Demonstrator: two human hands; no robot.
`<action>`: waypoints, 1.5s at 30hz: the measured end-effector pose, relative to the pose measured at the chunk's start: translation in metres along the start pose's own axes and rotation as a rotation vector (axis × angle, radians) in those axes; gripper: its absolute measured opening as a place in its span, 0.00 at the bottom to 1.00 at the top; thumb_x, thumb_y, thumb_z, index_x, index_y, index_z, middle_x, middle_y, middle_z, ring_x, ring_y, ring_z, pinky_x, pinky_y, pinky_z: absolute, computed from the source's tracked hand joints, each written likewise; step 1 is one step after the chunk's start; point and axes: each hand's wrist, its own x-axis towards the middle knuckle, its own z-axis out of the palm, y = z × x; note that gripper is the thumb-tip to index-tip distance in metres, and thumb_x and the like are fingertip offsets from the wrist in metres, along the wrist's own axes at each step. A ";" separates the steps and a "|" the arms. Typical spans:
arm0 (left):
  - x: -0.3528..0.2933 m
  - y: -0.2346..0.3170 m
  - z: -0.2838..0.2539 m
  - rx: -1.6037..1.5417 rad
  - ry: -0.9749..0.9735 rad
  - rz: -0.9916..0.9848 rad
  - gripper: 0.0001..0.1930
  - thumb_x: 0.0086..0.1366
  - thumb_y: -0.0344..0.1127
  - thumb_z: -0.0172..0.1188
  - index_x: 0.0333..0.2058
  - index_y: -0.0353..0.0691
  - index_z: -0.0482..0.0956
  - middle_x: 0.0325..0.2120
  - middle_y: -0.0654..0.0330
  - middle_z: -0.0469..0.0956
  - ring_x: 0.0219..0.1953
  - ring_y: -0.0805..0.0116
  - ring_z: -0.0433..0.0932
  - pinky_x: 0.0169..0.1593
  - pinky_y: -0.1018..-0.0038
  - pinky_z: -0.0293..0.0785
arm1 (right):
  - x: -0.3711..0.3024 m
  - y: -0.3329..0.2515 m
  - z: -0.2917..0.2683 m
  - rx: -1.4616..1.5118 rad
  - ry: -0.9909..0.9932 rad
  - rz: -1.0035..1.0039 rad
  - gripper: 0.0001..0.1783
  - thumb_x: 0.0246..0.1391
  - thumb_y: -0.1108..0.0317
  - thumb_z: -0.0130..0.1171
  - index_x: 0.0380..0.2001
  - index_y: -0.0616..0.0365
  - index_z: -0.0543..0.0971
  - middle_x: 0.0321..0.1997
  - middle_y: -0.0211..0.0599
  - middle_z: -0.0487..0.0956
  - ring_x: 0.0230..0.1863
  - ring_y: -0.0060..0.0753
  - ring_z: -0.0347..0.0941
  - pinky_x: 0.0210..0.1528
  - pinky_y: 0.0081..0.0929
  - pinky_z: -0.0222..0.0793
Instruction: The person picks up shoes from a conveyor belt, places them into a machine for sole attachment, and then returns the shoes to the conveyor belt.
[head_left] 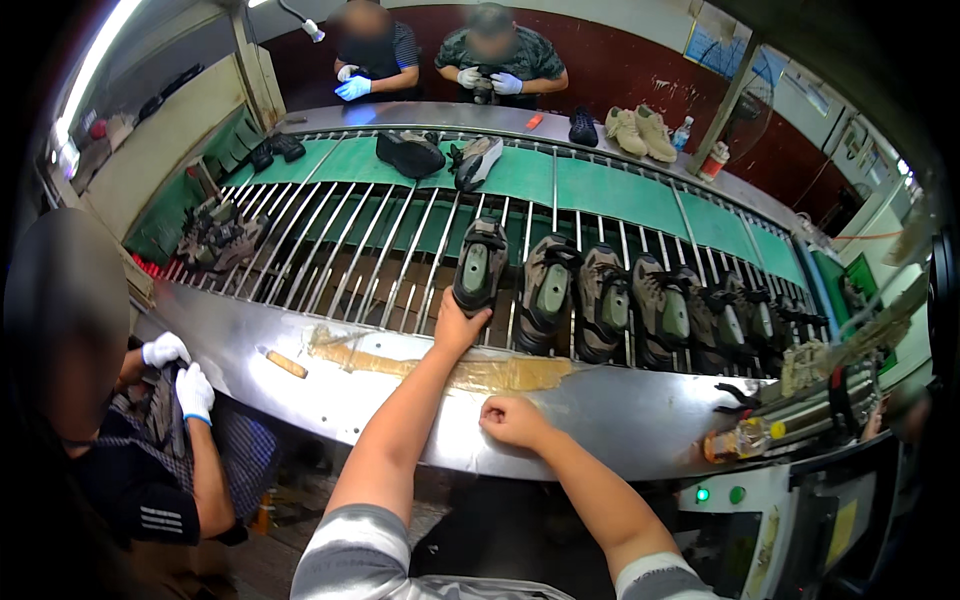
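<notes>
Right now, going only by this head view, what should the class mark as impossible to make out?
All in the head view:
Sole of the shoe in the left hand: faces away, hidden by the shoe itself.
Inside of the right hand: hidden by its own curled fingers.
Shoes at the row's far right end: small and overlapping.
Machine with green lights: cut off by the lower edge.

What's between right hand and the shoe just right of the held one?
Head view: a strip of brown tape on the metal ledge, between right hand and shoe.
</notes>
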 end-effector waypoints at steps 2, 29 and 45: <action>0.018 -0.019 0.000 -0.297 -0.127 -0.165 0.40 0.51 0.38 0.69 0.59 0.33 0.59 0.50 0.44 0.74 0.55 0.52 0.72 0.58 0.63 0.67 | 0.043 -0.007 0.018 -0.111 0.012 -0.151 0.09 0.46 0.59 0.61 0.28 0.50 0.80 0.23 0.38 0.79 0.27 0.44 0.77 0.31 0.38 0.71; 0.448 -0.082 0.051 1.585 -0.212 0.145 0.29 0.57 0.53 0.57 0.57 0.53 0.71 0.62 0.55 0.60 0.66 0.53 0.54 0.67 0.37 0.37 | 0.162 -0.034 0.062 0.112 0.061 -0.199 0.07 0.47 0.65 0.55 0.24 0.56 0.79 0.17 0.44 0.78 0.22 0.45 0.78 0.29 0.40 0.74; 0.483 -0.159 0.048 0.374 0.426 -0.284 0.59 0.40 0.49 0.76 0.64 0.29 0.49 0.56 0.38 0.69 0.60 0.44 0.68 0.63 0.60 0.66 | 0.165 -0.007 0.141 0.129 0.077 -0.265 0.07 0.50 0.69 0.53 0.27 0.58 0.79 0.23 0.44 0.81 0.26 0.46 0.80 0.29 0.42 0.74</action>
